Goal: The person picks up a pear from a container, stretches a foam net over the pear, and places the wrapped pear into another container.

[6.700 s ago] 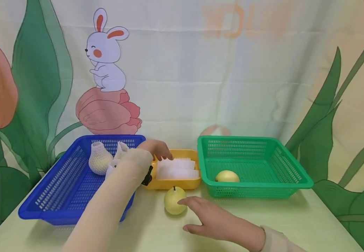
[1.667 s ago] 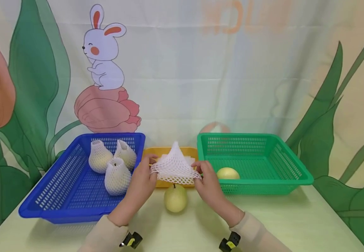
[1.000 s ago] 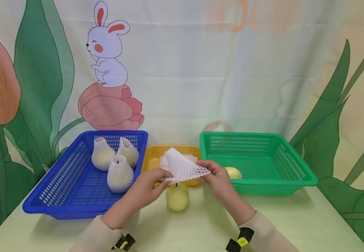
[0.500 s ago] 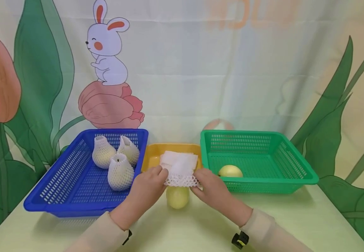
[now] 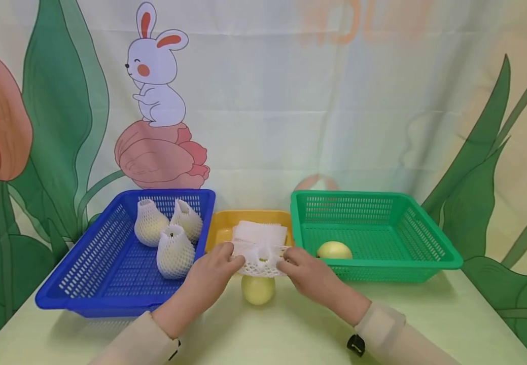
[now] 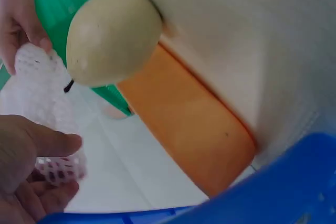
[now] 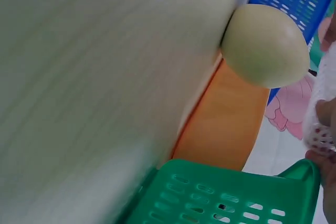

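A white foam fruit net (image 5: 259, 267) is stretched between both hands, its mesh edge spread wide. My left hand (image 5: 213, 268) pinches the net's left side between thumb and fingers, while my right hand (image 5: 311, 271) pinches the right side. Directly below, a yellow-green pear (image 5: 258, 291) stands upright on the table, its stem and top hidden behind the mesh. From the left wrist, the net (image 6: 39, 93) shows beside the pear's stem end, the pear (image 6: 113, 35) itself bare. The right wrist view has the same pear (image 7: 265, 45) with the net (image 7: 325, 82) at its stem side.
Behind the hands, a yellow tray (image 5: 219, 234) holds a stack of foam nets (image 5: 263, 232). At left stands a blue basket (image 5: 103, 308) with three net-wrapped pears (image 5: 175, 253). A green basket (image 5: 382, 263) at right contains one bare pear (image 5: 335, 250).
Earlier the left hand was over the yellow tray and the right hand at the pear. Both hands then held up a net, which has since come down, mesh edge low, over the pear's top.
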Demonstrator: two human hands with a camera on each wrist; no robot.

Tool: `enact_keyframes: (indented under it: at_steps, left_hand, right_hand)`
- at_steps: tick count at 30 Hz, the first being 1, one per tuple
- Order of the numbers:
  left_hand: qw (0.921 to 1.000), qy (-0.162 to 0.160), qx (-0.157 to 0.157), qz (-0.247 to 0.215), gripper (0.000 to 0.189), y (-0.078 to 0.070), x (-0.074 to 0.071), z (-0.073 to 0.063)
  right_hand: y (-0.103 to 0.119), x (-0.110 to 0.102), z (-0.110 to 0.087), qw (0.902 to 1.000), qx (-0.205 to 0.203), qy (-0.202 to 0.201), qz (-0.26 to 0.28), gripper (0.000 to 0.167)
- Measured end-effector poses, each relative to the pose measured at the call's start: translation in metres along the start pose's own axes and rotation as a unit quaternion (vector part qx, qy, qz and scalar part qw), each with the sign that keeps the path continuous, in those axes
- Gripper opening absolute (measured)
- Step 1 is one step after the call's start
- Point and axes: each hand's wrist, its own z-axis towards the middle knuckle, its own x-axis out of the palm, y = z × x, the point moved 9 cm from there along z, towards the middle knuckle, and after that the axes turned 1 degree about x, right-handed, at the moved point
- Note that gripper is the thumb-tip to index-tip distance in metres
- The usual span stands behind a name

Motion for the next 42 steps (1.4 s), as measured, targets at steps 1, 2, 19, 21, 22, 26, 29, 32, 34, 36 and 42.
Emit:
enact_keyframes:
  at_steps: [1, 2, 19, 21, 22, 26, 29, 32, 34, 36, 42]
  left_hand:
    - [1.0000, 0.007, -0.004, 0.001, 0.031, -0.001, 0.002, -0.001]
    - [0.9999, 0.013, -0.010, 0.002, 0.030, -0.002, 0.004, -0.002]
    - [0.9759, 0.127, -0.172, -0.042, 0.018, -0.013, 0.031, -0.009]
    - [0.9749, 0.130, -0.176, -0.042, 0.017, -0.013, 0.033, -0.009]
    - [0.9736, 0.136, -0.177, -0.047, 0.016, -0.013, 0.035, -0.009]
    - [0.9650, 0.171, -0.180, -0.085, 0.017, -0.013, 0.045, -0.012]
    - [0.9550, 0.194, -0.185, -0.126, 0.019, -0.013, 0.051, -0.014]
    - [0.9468, 0.204, -0.189, -0.162, 0.019, -0.013, 0.055, -0.017]
    - [0.9411, 0.209, -0.191, -0.185, 0.019, -0.012, 0.057, -0.020]
    - [0.9348, 0.215, -0.191, -0.208, 0.020, -0.011, 0.060, -0.024]
    - [0.9242, 0.220, -0.166, -0.264, 0.022, -0.009, 0.063, -0.030]
  right_hand:
    - [0.001, 0.002, 0.000, 0.9999, 0.000, 0.015, -0.002, 0.021]
    - [0.001, 0.004, -0.001, 0.9995, 0.003, 0.032, -0.003, 0.021]
    - [0.008, 0.038, 0.001, 0.9751, 0.081, 0.193, 0.075, 0.014]
    - [0.005, 0.042, 0.002, 0.9696, 0.095, 0.207, 0.090, 0.015]
    - [0.003, 0.043, 0.002, 0.9662, 0.103, 0.215, 0.098, 0.017]
    - [-0.002, 0.052, 0.000, 0.9520, 0.124, 0.241, 0.142, 0.028]
    - [-0.004, 0.058, -0.002, 0.9443, 0.123, 0.251, 0.174, 0.036]
    - [-0.003, 0.061, -0.003, 0.9382, 0.120, 0.256, 0.200, 0.039]
    - [-0.003, 0.064, -0.004, 0.9355, 0.117, 0.258, 0.211, 0.037]
    - [-0.002, 0.066, -0.005, 0.9325, 0.116, 0.261, 0.221, 0.035]
    - [-0.006, 0.070, -0.010, 0.9199, 0.134, 0.288, 0.230, 0.030]
